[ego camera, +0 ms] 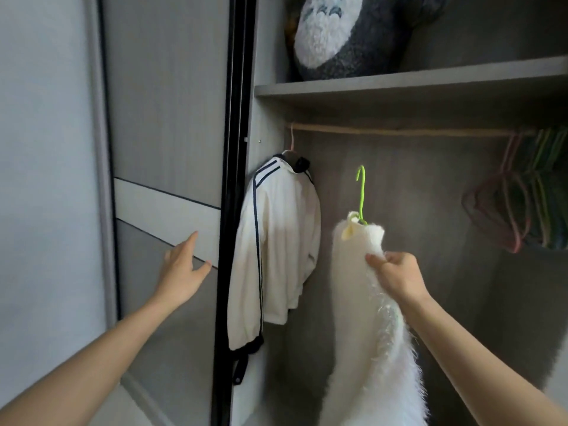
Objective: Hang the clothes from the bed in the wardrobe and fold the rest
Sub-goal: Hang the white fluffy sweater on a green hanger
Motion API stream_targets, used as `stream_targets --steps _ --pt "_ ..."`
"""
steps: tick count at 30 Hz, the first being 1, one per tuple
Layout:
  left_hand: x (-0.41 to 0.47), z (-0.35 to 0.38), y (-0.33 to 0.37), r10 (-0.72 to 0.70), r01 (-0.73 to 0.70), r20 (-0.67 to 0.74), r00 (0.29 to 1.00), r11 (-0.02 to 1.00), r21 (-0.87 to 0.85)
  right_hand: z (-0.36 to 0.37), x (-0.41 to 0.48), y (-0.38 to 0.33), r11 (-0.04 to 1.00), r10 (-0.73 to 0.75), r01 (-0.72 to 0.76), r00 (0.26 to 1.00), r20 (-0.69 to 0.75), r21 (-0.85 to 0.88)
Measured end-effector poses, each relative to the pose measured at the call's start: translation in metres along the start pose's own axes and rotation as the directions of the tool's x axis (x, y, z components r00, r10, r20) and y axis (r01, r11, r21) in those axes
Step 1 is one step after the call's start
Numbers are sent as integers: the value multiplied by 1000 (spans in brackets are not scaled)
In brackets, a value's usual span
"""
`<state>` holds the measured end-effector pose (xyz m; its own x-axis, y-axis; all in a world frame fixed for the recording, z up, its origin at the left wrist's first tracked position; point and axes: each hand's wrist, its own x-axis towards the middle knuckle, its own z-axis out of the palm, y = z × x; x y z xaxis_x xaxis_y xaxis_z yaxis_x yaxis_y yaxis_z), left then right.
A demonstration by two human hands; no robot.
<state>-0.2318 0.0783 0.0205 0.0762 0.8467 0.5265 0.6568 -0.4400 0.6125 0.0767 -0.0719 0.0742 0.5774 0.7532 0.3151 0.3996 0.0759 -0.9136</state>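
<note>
Two garments are in view inside the open wardrobe. Garment one, a white jacket [276, 241] with two dark stripes running down the shoulder and sleeve, hangs on one pink hanger [291, 142] hooked at the far left end of the rail [399, 130], just beside the wardrobe side wall. Garment two, a fluffy white garment [378, 348], is mounted on one green hanger [361, 195]. Its hook stands upright below the rail and apart from it, to the right of the jacket. The right hand [396, 276] holds this garment just below its collar, with the fingers [376, 261] and thumb curled and pinching the fabric. The left hand [181, 272] holds nothing. Its fingers [192, 241] are straight and spread in front of the sliding door [166, 118]; contact with the panel cannot be determined. One bunch of empty hangers [522, 204], pink and green, hangs at the right end of the rail; it is too blurred and tightly packed to count. One shelf [399, 84] sits above the rail and carries one grey and white plush cushion [347, 35].
</note>
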Motion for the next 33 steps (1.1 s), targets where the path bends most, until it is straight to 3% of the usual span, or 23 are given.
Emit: stream_targets --steps 12,16,19,21,26,33 --pt "225 66 8 304 -291 -150 941 951 102 84 157 -55 998 -55 51 970 -237 -25" --pt "307 77 12 426 -402 -231 875 904 145 120 216 -82 993 -92 57 926 -365 -106" --pt "341 93 5 424 -391 -242 873 904 175 143 257 -97 974 -147 55 891 -430 -218" --pt "352 104 -3 434 -392 -236 869 897 204 158 281 -105 957 -172 43 881 -441 -287" --pt "372 123 -18 524 -468 -353 775 852 236 192 335 -107 900 -228 23 875 -427 -434" --pt "378 130 -21 565 -502 -456 688 824 263 233 385 -105 817 -249 12 909 -334 -577"
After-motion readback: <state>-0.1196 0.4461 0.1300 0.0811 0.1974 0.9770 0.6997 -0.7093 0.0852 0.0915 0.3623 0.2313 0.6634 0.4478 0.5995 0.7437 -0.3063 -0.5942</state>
